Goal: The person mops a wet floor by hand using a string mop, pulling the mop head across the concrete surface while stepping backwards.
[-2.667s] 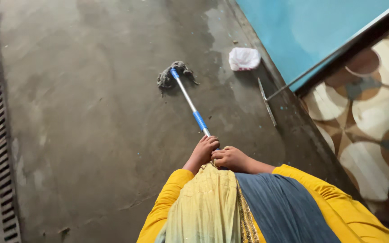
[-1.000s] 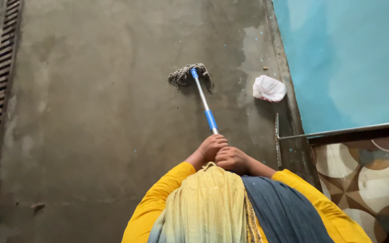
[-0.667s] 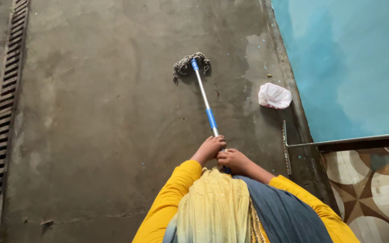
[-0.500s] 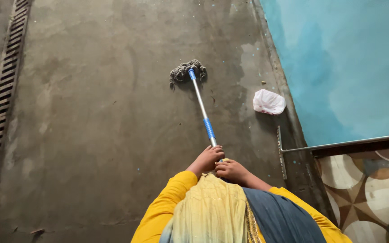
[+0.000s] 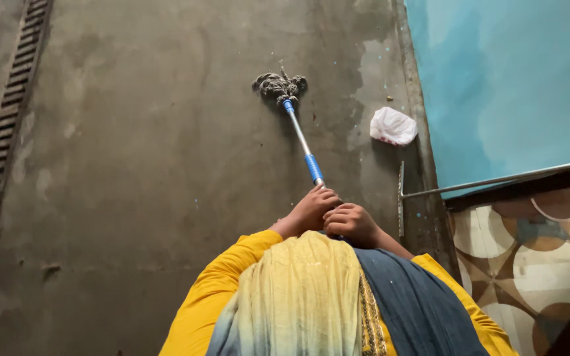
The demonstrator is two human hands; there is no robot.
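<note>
Both the left hand [image 5: 309, 209] and right hand [image 5: 349, 223] gripped the mop [image 5: 301, 137], mid-stroke, head at 12 o'clock; a pull back seemed next.

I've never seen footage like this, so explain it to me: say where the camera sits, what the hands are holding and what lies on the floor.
The camera is worn on the person's head and looks down, so you see their chest and yellow sleeves. The left hand and the right hand are both closed around a mop handle, metal with blue grips. Its stringy mop head rests on the grey concrete floor. A crumpled white bag lies near the blue wall. A drain grate runs along the left.
</note>
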